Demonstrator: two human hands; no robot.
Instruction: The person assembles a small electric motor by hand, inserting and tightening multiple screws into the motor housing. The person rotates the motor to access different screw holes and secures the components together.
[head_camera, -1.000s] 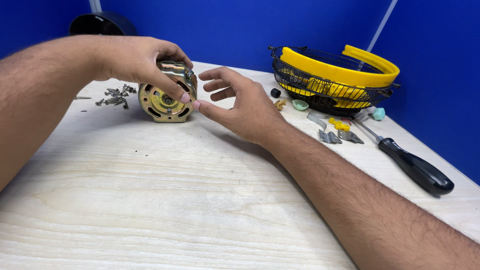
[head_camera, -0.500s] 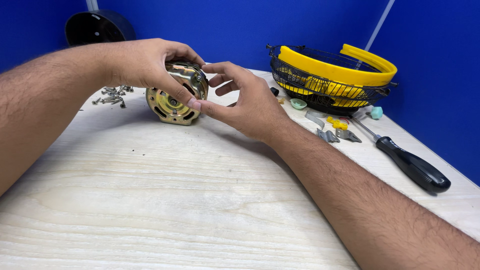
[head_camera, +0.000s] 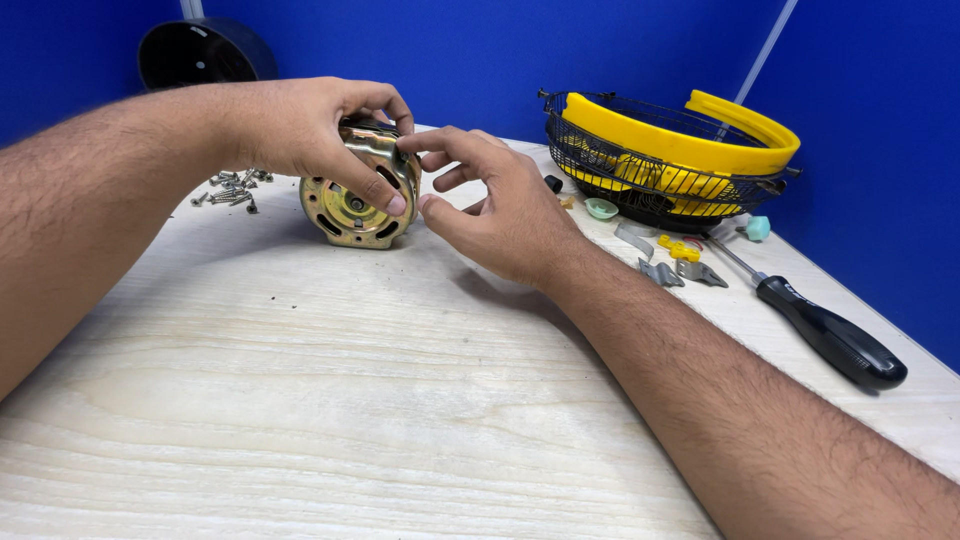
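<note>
Left hand (head_camera: 300, 125) gripping brass-coloured motor (head_camera: 358, 195) from above, upper centre-left of frame, edge on tabletop (head_camera: 350, 400). I see right hand (head_camera: 495, 205) has closed in since 1 s ago, fingers spread, fingertips now touching motor rim. Screws (head_camera: 230, 187) behind, screwdriver (head_camera: 815, 325) far right.

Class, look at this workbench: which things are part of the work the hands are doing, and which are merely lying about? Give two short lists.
In hand:
left hand, gripping the motor
right hand, fingers at the motor's edge
brass-coloured fan motor, on its edge on the wooden table

Lying about:
pile of screws
yellow fan blade in the black wire guard
black-handled screwdriver
metal clips
black round housing
</note>
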